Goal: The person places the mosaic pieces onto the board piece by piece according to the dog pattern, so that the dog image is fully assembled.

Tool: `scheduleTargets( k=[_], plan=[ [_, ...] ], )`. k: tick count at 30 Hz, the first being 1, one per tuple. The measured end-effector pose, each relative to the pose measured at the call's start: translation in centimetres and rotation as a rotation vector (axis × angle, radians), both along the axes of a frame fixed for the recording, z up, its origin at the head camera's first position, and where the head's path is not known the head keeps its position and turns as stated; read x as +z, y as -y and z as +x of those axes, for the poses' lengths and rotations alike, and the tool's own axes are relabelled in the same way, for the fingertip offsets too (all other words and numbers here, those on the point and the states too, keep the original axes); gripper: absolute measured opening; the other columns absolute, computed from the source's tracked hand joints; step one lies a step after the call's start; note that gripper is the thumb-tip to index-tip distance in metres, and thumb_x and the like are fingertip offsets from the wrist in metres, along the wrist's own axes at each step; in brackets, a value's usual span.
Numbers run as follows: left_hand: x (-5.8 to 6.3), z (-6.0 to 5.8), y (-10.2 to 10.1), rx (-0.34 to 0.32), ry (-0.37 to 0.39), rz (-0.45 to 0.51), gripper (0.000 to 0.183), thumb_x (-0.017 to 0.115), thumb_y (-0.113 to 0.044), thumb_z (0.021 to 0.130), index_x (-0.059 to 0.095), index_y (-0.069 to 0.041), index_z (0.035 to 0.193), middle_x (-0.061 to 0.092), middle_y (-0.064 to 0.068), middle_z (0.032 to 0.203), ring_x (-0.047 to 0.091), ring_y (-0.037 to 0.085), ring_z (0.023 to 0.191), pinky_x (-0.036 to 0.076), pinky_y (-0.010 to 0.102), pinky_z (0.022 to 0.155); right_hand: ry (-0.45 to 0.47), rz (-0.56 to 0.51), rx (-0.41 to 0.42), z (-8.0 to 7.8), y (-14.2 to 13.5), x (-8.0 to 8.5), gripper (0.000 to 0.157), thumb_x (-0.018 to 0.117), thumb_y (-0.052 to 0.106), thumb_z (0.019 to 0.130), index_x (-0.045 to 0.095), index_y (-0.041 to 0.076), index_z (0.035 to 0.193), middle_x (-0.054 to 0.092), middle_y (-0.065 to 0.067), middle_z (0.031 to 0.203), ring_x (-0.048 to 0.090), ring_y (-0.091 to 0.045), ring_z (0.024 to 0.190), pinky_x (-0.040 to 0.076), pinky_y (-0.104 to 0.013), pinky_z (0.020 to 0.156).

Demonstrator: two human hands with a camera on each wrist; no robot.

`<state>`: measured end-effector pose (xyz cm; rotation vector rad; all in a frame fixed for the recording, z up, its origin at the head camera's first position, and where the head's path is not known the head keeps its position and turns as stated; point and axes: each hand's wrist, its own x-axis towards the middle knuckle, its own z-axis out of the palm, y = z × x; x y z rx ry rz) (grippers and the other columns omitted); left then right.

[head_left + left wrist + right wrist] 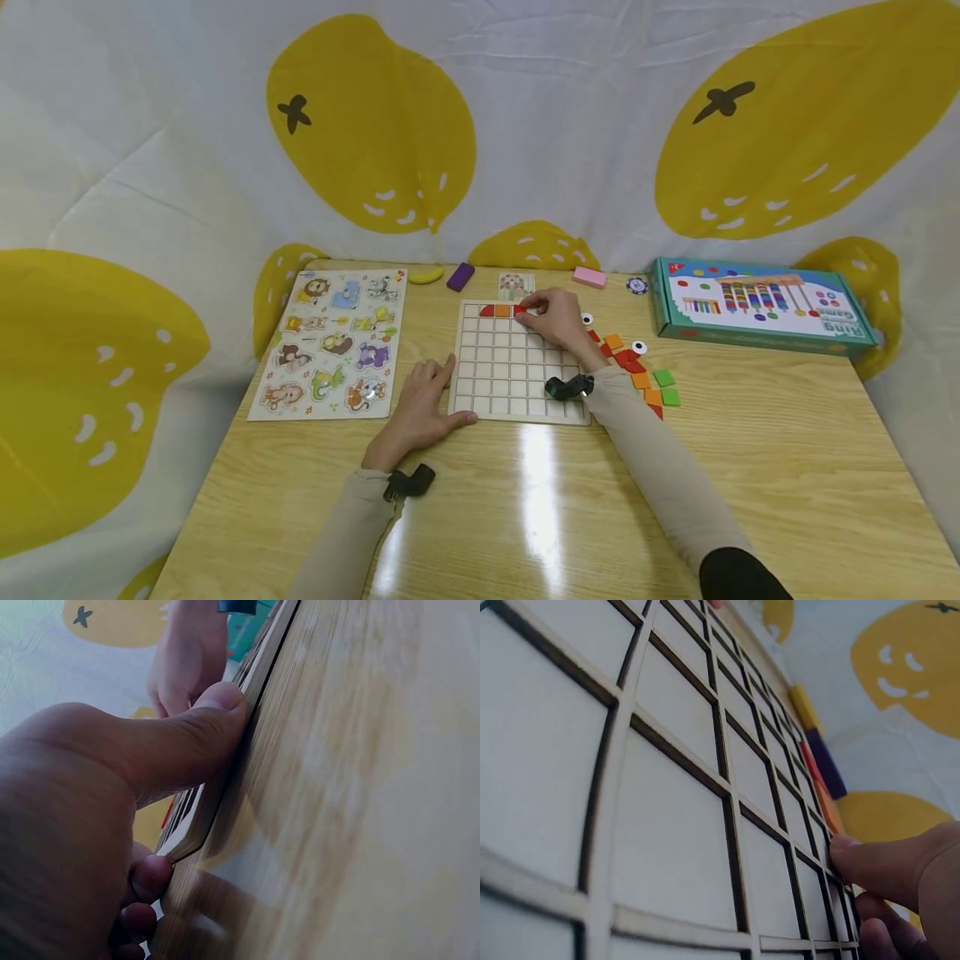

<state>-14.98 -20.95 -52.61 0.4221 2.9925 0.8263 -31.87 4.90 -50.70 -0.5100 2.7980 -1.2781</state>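
Observation:
A wooden grid board (487, 408) lies on the table, its top row bearing a red piece (487, 311) with a slanted side and an orange square tile (502, 311) beside it. My right hand (557, 321) pinches a red piece (518, 310) at the top row, just right of the orange tile. In the right wrist view the fingertips (844, 847) hide most of that piece. My left hand (418, 408) rests at the board's near left corner, thumb (217, 712) against the front edge and index finger along the left side.
Loose red, orange and green tiles (664, 378) and two googly-eye discs (639, 347) lie right of the board. An animal puzzle (330, 333) is on the left. Behind are a banana piece (426, 276), purple block (461, 277), picture card (516, 286), pink block (589, 277), chip (637, 285) and game box (765, 304).

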Motion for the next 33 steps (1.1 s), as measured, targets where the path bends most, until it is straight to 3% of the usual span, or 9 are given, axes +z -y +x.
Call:
scheduleTargets(
  k=[6,12,18,21,25,33],
  plan=[
    [-0.1,-0.1,0.2,0.003,-0.005,-0.007,0.109,0.073,-0.066,0.076,0.029,-0.005,0.155,0.038,-0.002,0.094,0.032,0.017,0.088,0.027,0.031,0.079,0.064,-0.022,-0.037,-0.1,0.7,0.5,0.021,0.082,0.027,0.082,0.078,0.014,0.097,0.073,-0.003,0.091,0.059,-0.020,0.075,0.046,-0.034,0.065],
    [-0.1,-0.1,0.3,0.003,-0.008,-0.003,0.109,0.074,-0.065,0.076,0.029,-0.005,0.155,0.038,-0.002,0.093,0.031,0.017,0.087,0.027,0.031,0.079,0.099,-0.059,-0.024,0.0,0.4,0.7,0.023,0.083,0.024,0.080,0.078,0.013,0.100,0.073,-0.004,0.093,0.060,-0.021,0.077,0.047,-0.035,0.066],
    [-0.1,0.1,0.2,-0.007,-0.007,-0.003,0.109,0.074,-0.065,0.076,0.029,-0.005,0.155,0.038,-0.002,0.094,0.032,0.016,0.087,0.027,0.031,0.079,0.019,-0.127,0.015,1.0,-3.3,2.1,0.034,0.080,0.024,0.084,0.074,0.009,0.114,0.070,-0.011,0.110,0.063,-0.023,0.088,0.051,-0.034,0.071],
    [-0.1,0.1,-0.1,-0.002,0.002,-0.006,0.109,0.074,-0.065,0.076,0.029,-0.005,0.155,0.038,-0.002,0.095,0.032,0.016,0.089,0.027,0.032,0.080,-0.033,-0.071,0.041,1.7,-6.7,3.7,0.037,0.079,0.020,0.085,0.071,0.007,0.119,0.069,-0.015,0.113,0.065,-0.027,0.090,0.052,-0.036,0.072],
    [0.2,0.2,0.0,0.014,0.014,0.002,0.108,0.075,-0.063,0.076,0.029,-0.006,0.155,0.039,-0.001,0.095,0.033,0.018,0.089,0.027,0.033,0.081,-0.028,0.054,0.101,2.6,-10.5,4.8,0.036,0.077,0.014,0.087,0.070,0.006,0.121,0.069,-0.016,0.115,0.066,-0.028,0.091,0.052,-0.040,0.072],
    [-0.1,0.1,-0.1,0.000,-0.006,0.001,0.108,0.076,-0.062,0.075,0.029,-0.005,0.155,0.039,0.000,0.094,0.032,0.017,0.087,0.027,0.033,0.080,0.039,0.222,0.124,3.0,-13.1,2.2,0.029,0.070,0.013,0.093,0.071,0.010,0.121,0.068,-0.011,0.109,0.063,-0.026,0.093,0.051,-0.045,0.082]
  ],
)
